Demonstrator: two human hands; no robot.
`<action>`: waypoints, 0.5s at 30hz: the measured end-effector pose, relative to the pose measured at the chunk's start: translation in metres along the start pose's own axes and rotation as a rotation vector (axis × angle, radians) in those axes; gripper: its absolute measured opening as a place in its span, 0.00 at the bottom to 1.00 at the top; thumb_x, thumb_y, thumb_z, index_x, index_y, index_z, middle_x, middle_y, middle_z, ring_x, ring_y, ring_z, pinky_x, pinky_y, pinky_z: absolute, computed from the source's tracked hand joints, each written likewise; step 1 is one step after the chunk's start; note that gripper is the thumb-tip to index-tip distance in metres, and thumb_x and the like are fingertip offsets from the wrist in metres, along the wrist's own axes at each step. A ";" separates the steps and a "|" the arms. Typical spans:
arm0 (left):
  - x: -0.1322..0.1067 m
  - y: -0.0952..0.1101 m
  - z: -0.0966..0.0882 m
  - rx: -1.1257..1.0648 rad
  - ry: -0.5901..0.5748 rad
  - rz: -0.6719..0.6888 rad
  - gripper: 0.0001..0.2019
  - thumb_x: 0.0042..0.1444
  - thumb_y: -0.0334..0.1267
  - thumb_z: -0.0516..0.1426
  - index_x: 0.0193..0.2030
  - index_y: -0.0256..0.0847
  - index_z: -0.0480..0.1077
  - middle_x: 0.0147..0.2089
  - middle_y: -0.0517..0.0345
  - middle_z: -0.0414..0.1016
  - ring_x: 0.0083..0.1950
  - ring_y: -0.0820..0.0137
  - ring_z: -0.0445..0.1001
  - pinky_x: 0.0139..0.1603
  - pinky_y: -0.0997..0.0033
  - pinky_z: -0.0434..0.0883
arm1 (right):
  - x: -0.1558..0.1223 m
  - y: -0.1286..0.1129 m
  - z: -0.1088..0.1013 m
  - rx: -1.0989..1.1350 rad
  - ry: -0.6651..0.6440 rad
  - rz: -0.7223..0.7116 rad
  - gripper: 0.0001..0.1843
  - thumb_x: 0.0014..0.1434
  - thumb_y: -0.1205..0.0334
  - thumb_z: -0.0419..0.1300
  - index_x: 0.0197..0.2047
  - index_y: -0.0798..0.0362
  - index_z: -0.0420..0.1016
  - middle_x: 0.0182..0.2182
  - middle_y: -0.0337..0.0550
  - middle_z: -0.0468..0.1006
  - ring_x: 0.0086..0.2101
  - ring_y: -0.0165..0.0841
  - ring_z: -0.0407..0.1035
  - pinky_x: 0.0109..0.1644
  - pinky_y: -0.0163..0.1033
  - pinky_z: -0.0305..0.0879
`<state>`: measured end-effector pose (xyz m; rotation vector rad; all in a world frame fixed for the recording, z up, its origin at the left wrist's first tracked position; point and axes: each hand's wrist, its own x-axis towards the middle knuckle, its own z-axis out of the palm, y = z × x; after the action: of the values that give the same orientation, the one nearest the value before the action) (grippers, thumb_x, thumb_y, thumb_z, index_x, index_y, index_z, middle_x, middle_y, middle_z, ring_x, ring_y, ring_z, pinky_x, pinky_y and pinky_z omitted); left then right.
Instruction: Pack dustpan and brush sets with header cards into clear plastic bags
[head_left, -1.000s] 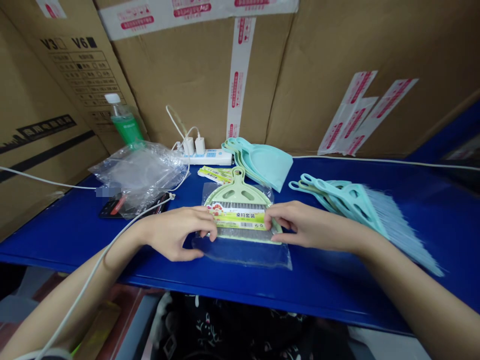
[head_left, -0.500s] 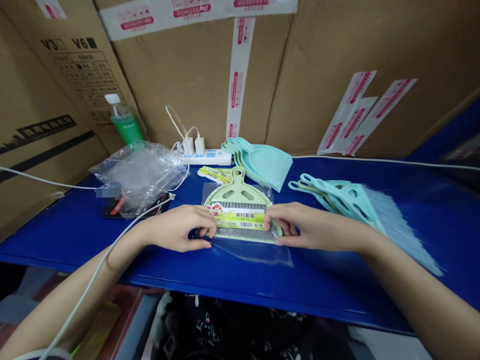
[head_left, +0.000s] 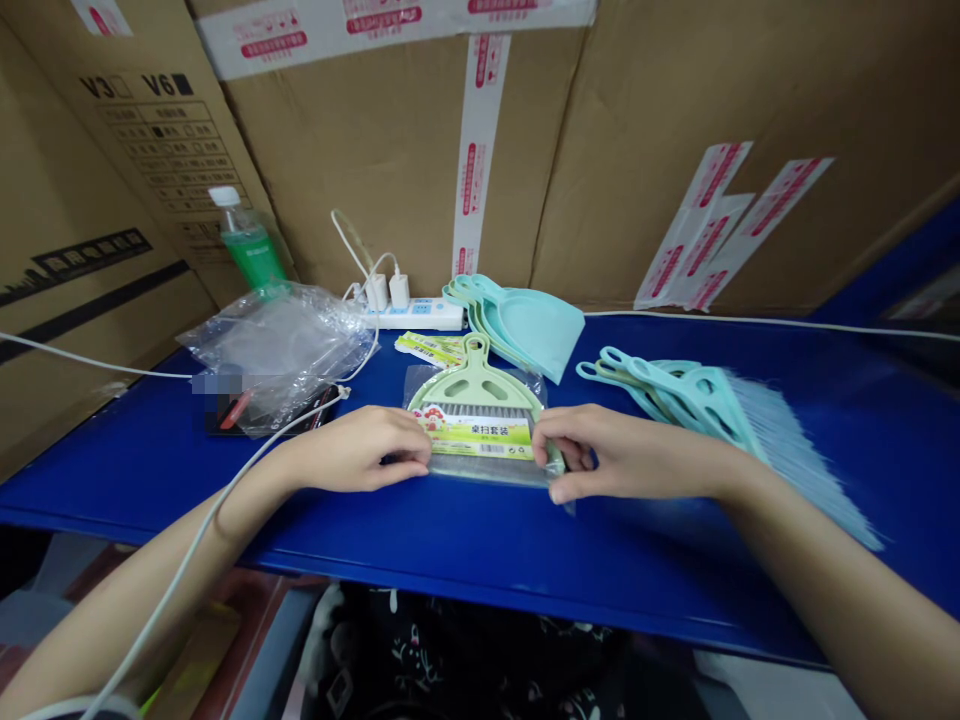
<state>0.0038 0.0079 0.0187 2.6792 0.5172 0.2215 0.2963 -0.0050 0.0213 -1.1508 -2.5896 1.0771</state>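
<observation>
A green brush and dustpan set (head_left: 474,385) lies on the blue table in a clear plastic bag (head_left: 487,468), its handle pointing away from me. A yellow-green printed card (head_left: 487,432) lies across the grey bristles. My left hand (head_left: 382,448) is closed at the bag's near left corner, thumb against fingers. At the near right corner my right hand (head_left: 577,455) is closed on the bag's edge, fingers curled and thumb below. Both hands hide the corners they hold.
Stacked dustpans (head_left: 536,325) lie behind the set, beside loose printed cards (head_left: 431,348). Brushes (head_left: 694,400) are piled at the right. On the left are crumpled plastic bags (head_left: 277,345), a green bottle (head_left: 251,245) and a power strip (head_left: 420,314); a white cable (head_left: 202,540) crosses my left arm.
The bag's loose flap, which lay spread toward me on the table, has been drawn in against the set's near edge. Both hands have stayed at the corners, with the left fingers closing tighter.
</observation>
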 end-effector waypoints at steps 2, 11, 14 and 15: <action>0.000 0.000 0.000 0.006 0.004 -0.003 0.10 0.65 0.33 0.51 0.32 0.39 0.69 0.31 0.58 0.73 0.35 0.69 0.70 0.41 0.70 0.66 | -0.001 0.000 -0.001 0.009 -0.014 0.019 0.17 0.53 0.48 0.65 0.35 0.52 0.71 0.25 0.34 0.63 0.27 0.32 0.63 0.31 0.37 0.59; 0.001 0.003 0.001 0.017 -0.009 0.008 0.08 0.61 0.32 0.53 0.29 0.40 0.66 0.26 0.62 0.67 0.31 0.72 0.66 0.36 0.72 0.64 | -0.002 0.005 0.000 -0.080 -0.036 -0.061 0.22 0.49 0.42 0.68 0.33 0.51 0.72 0.30 0.37 0.66 0.30 0.32 0.62 0.34 0.38 0.60; 0.001 0.003 0.001 0.018 -0.015 0.007 0.08 0.61 0.31 0.52 0.29 0.40 0.65 0.25 0.63 0.66 0.31 0.72 0.65 0.37 0.72 0.64 | -0.002 0.006 0.000 -0.092 -0.041 -0.061 0.17 0.50 0.48 0.70 0.33 0.51 0.73 0.31 0.38 0.66 0.31 0.32 0.62 0.34 0.37 0.60; 0.001 0.003 0.001 0.018 -0.017 0.006 0.08 0.61 0.31 0.52 0.29 0.40 0.65 0.25 0.63 0.66 0.31 0.72 0.65 0.37 0.72 0.64 | -0.003 0.005 -0.001 -0.093 -0.044 -0.059 0.16 0.50 0.49 0.70 0.32 0.51 0.73 0.31 0.38 0.67 0.31 0.32 0.62 0.34 0.37 0.60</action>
<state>0.0057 0.0052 0.0194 2.6984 0.5084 0.1962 0.3017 -0.0042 0.0188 -1.0739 -2.7162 0.9908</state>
